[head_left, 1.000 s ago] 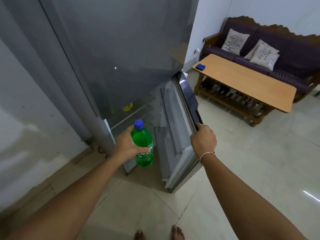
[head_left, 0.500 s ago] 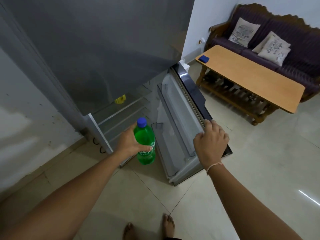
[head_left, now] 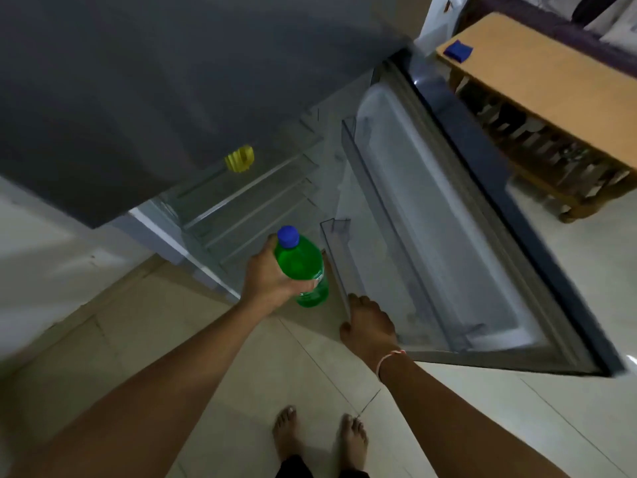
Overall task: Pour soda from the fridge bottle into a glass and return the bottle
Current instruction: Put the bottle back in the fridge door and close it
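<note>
Bottle [head_left: 305, 267], green and capped blue, sits gripped in the left hand [head_left: 272, 277] just left of the fridge door [head_left: 465, 243]. The right hand [head_left: 370, 326] rests fingers-spread on the lower door shelf [head_left: 339, 257]. Judging by this, the return step is in hand; next, lower the bottle into that shelf. The yellow item [head_left: 239, 159] inside sits well clear.

Pale glossy tile floor [head_left: 568, 426] with thin grout lines, and there's a small bright glint of light on it at the far right edge. Off-white wall [head_left: 41, 257] on the left, a bit scuffed, with another white wall [head_left: 435, 19] up top. A wooden coffee table [head_left: 551, 81] sits upper right with a slatted lower shelf, and a small blue thing [head_left: 457, 50] lies on its near corner. Behind it is a dark purple sofa [head_left: 537, 19] with light cushions [head_left: 613, 19]. The room's pretty dim overall.
</note>
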